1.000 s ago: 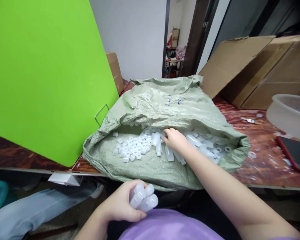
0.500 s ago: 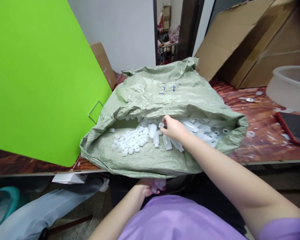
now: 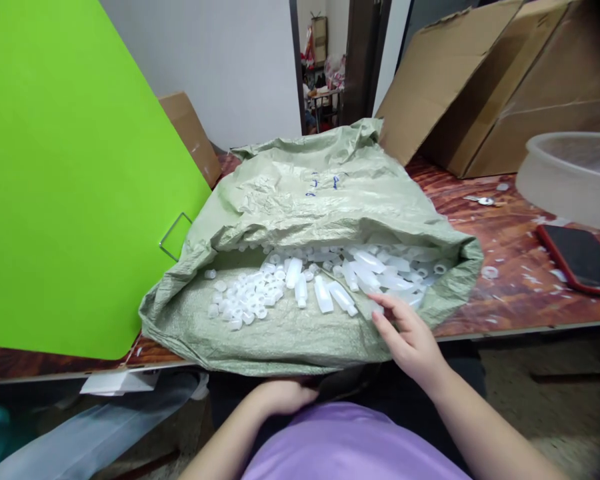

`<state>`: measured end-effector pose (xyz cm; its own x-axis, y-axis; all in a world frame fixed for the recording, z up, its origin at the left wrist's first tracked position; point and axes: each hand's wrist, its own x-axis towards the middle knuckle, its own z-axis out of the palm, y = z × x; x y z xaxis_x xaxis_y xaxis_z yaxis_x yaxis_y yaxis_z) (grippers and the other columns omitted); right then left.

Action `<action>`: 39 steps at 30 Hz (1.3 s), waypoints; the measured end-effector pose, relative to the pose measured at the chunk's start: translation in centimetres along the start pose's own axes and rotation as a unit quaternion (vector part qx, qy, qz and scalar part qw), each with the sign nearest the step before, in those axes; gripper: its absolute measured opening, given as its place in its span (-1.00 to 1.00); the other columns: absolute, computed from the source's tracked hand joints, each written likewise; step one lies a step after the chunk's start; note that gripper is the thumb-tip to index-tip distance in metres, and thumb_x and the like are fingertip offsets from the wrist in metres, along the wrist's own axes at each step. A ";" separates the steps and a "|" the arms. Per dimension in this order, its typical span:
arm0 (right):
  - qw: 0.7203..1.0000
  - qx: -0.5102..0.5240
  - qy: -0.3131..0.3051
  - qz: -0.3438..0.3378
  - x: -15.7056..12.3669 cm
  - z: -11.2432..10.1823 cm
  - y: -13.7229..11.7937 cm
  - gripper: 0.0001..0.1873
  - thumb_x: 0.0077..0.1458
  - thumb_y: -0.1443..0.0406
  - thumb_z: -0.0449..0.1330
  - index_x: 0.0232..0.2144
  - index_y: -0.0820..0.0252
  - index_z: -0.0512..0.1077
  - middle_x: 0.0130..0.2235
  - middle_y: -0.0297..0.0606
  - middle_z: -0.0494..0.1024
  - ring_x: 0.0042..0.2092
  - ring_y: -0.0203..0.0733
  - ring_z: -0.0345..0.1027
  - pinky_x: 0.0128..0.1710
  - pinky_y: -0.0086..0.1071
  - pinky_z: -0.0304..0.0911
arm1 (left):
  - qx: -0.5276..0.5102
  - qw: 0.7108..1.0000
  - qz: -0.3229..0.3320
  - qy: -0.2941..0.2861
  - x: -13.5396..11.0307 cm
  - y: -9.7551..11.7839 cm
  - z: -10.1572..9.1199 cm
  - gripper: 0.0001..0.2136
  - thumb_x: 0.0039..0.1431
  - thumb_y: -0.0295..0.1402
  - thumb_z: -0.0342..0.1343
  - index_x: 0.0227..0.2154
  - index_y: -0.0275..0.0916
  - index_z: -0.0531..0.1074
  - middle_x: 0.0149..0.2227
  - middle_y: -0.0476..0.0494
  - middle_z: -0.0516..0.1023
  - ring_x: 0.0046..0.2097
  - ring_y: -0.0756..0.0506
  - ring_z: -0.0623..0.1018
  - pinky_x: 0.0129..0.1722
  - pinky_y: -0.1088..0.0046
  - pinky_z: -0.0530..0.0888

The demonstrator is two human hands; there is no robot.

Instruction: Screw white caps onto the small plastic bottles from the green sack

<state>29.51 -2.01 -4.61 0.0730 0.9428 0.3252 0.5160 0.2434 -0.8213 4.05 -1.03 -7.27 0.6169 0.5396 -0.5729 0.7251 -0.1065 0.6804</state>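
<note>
A green woven sack point(image 3: 280, 343) lies with its mouth towards me, holding loose white plastic pieces. Small white ring-shaped caps point(image 3: 250, 297) are heaped on the left of the opening. Translucent flat tubes with narrow necks point(image 3: 323, 295) lie in the middle, with more piled to the right. At the right front of the mouth, my right hand point(image 3: 413, 343) has thumb and fingertips closed around a translucent plastic piece point(image 3: 371, 307), partly covered by the fingers. My left hand point(image 3: 285, 397) is low, below the sack's front edge; its fingers are hidden from view.
A bright green board point(image 3: 70, 180) with a wire loop stands at the left. Cardboard boxes point(image 3: 520, 113) are behind on the right. A translucent tub point(image 3: 570, 177), a red-cased phone point(image 3: 583, 257) and keys point(image 3: 480, 200) lie on the reddish table point(image 3: 520, 303). Another person's leg point(image 3: 100, 427) shows lower left.
My right hand has moved from a ring cap at mid-opening to the right front of the sack. The white pieces seen in my left hand are now out of sight. The view has shifted slightly.
</note>
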 end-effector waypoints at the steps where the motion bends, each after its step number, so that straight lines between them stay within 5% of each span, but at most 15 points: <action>1: 1.000 -0.007 -0.004 -0.008 -0.4 -0.1 0.2 -0.72 0.18 0.23 0.01 -0.05 0.11 0.27 -0.23 -0.23 0.36 -0.24 -0.19 0.28 -0.20 -0.31 0.23 | 0.030 0.999 -0.018 -0.009 -1.4 0.3 -0.7 -0.66 0.03 -0.29 0.13 -0.09 -0.18 0.40 -0.10 -0.17 0.51 -0.12 -0.24 0.50 -0.14 0.20 0.42; 3: 1.000 -0.013 -0.010 -0.013 -0.7 0.0 0.5 -0.72 0.19 0.24 0.01 -0.04 0.11 0.26 -0.26 -0.23 0.35 -0.26 -0.19 0.28 -0.22 -0.31 0.24 | 0.122 0.990 -0.035 -0.056 -4.3 1.6 -2.8 -0.70 0.04 -0.33 0.06 -0.13 -0.13 0.44 -0.14 -0.10 0.55 -0.17 -0.21 0.53 -0.19 0.29 0.43; 5: 1.000 -0.016 -0.014 -0.013 -0.8 0.2 0.8 -0.72 0.19 0.25 0.01 -0.05 0.12 0.26 -0.29 -0.25 0.35 -0.30 -0.21 0.27 -0.24 -0.31 0.24 | 0.138 0.990 -0.009 -0.031 -6.4 3.6 -5.7 -0.70 0.10 -0.45 -0.10 -0.17 -0.10 0.45 -0.26 -0.01 0.58 -0.24 -0.08 0.54 -0.23 0.43 0.44; 7: 1.000 -0.017 -0.015 -0.015 -0.7 0.5 1.1 -0.73 0.18 0.24 0.02 -0.06 0.13 0.27 -0.31 -0.26 0.35 -0.32 -0.22 0.26 -0.26 -0.32 0.25 | 0.214 0.968 0.027 0.128 -6.8 5.6 -8.8 -0.70 0.16 -0.48 -0.17 -0.18 -0.15 0.43 -0.24 -0.05 0.54 -0.20 -0.05 0.51 -0.17 0.45 0.41; 9: 1.000 -0.016 -0.008 -0.024 -0.6 0.8 1.4 -0.73 0.18 0.24 0.03 -0.06 0.13 0.28 -0.32 -0.26 0.35 -0.33 -0.23 0.26 -0.27 -0.32 0.25 | 0.367 0.893 0.046 0.256 -5.2 6.9 -11.6 -0.70 0.15 -0.51 -0.14 -0.12 -0.21 0.40 -0.15 -0.18 0.49 -0.11 -0.12 0.47 -0.09 0.33 0.38; 11: 0.999 -0.015 0.004 -0.036 -0.7 0.9 1.7 -0.73 0.17 0.25 0.04 -0.06 0.14 0.28 -0.32 -0.27 0.35 -0.34 -0.24 0.27 -0.29 -0.34 0.26 | 0.498 0.812 0.087 0.290 -2.3 7.3 -13.9 -0.66 0.11 -0.56 -0.09 -0.07 -0.20 0.38 -0.04 -0.26 0.41 -0.06 -0.16 0.43 -0.07 0.27 0.36; 14: 0.998 -0.010 0.018 -0.055 -0.9 1.0 2.1 -0.72 0.16 0.28 0.06 -0.06 0.14 0.28 -0.32 -0.27 0.36 -0.35 -0.26 0.28 -0.30 -0.37 0.26 | 0.602 0.743 0.158 0.246 1.8 6.7 -15.8 -0.64 0.09 -0.58 -0.03 -0.06 -0.19 0.39 0.04 -0.33 0.34 -0.04 -0.19 0.41 -0.08 0.26 0.36; 17: 0.997 -0.004 0.020 -0.072 -1.1 0.8 2.3 -0.71 0.15 0.31 0.06 -0.05 0.13 0.28 -0.32 -0.28 0.37 -0.35 -0.27 0.29 -0.29 -0.38 0.27 | 0.631 0.719 0.203 0.208 3.7 6.2 -16.4 -0.72 0.12 -0.52 -0.01 -0.11 -0.21 0.43 0.03 -0.33 0.38 -0.02 -0.22 0.41 -0.11 0.26 0.37; 27: 0.993 -0.008 0.031 -0.117 -1.1 1.3 2.4 -0.68 0.10 0.38 0.09 -0.05 0.15 0.28 -0.31 -0.24 0.41 -0.36 -0.25 0.32 -0.30 -0.34 0.30 | 0.618 0.711 0.282 0.180 1.5 5.2 -14.7 -0.68 0.21 -0.49 -0.10 0.02 -0.30 0.28 0.05 -0.23 0.41 0.07 -0.20 0.37 0.10 0.18 0.22; 32: 0.992 -0.015 0.019 -0.126 -1.3 1.5 2.6 -0.66 0.10 0.40 0.09 -0.04 0.15 0.26 -0.36 -0.27 0.37 -0.36 -0.24 0.29 -0.33 -0.34 0.29 | 0.566 0.762 0.261 0.174 2.0 4.6 -14.4 -0.66 0.21 -0.44 -0.11 0.04 -0.37 0.25 -0.01 -0.32 0.43 0.01 -0.20 0.41 0.06 0.20 0.29; 35: 0.991 -0.017 0.013 -0.131 -1.2 1.5 2.5 -0.65 0.10 0.41 0.09 -0.03 0.15 0.25 -0.34 -0.25 0.37 -0.37 -0.26 0.28 -0.35 -0.35 0.29 | 0.525 0.802 0.244 0.145 2.3 4.4 -14.7 -0.46 0.02 -0.57 -0.02 0.13 -0.43 0.12 0.09 -0.42 0.30 0.10 -0.21 0.33 0.07 0.27 0.30; 39: 0.990 -0.028 0.018 -0.140 -1.2 1.4 2.3 -0.65 0.09 0.42 0.09 -0.04 0.15 0.25 -0.33 -0.24 0.38 -0.37 -0.26 0.28 -0.35 -0.35 0.28 | 0.527 0.804 0.249 0.119 2.8 4.3 -14.9 -0.44 -0.02 -0.65 -0.07 0.12 -0.38 0.13 0.14 -0.41 0.25 0.14 -0.21 0.28 0.07 0.26 0.28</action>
<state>29.44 -2.22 -7.54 -0.0495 0.8314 0.5535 0.5667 0.4797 -0.6699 4.30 12.50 0.88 0.9260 0.3417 -0.1606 0.3402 -0.9396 -0.0374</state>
